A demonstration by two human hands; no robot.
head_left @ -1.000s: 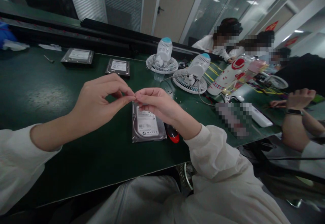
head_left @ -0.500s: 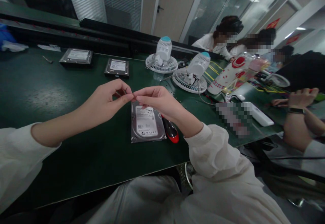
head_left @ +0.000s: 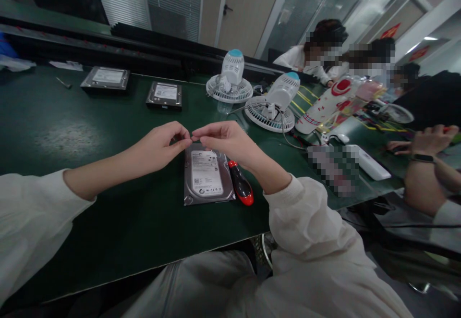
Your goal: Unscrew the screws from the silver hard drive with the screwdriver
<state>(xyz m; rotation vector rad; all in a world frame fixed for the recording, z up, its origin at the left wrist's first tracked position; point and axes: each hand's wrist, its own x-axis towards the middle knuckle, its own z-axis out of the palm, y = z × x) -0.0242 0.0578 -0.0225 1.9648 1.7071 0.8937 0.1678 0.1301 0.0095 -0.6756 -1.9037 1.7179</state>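
Above the top edge of a hard drive (head_left: 207,174), my left hand (head_left: 163,145) pinches thumb and forefinger together. Whatever sits in that pinch is too small to make out. My right hand (head_left: 230,142) faces it, fingers drawn together and tips almost touching the left ones. What it holds, if anything, is hidden too. The hard drive lies flat on the green table, its white label facing up. Along its right side lies a screwdriver (head_left: 242,186) with a black and red handle, its upper part covered by my right hand.
Two more hard drives, one at far left (head_left: 106,79) and another (head_left: 164,95) nearer the middle, lie toward the back. White fans (head_left: 230,85) stand behind my hands. A white and red bottle-like thing (head_left: 320,106) and a white box (head_left: 369,163) are rightward. Other people sit at right.
My hands have come slightly apart at the fingertips, and the left fingers sit a little lower. More of the hard drive's label and of the screwdriver now shows.
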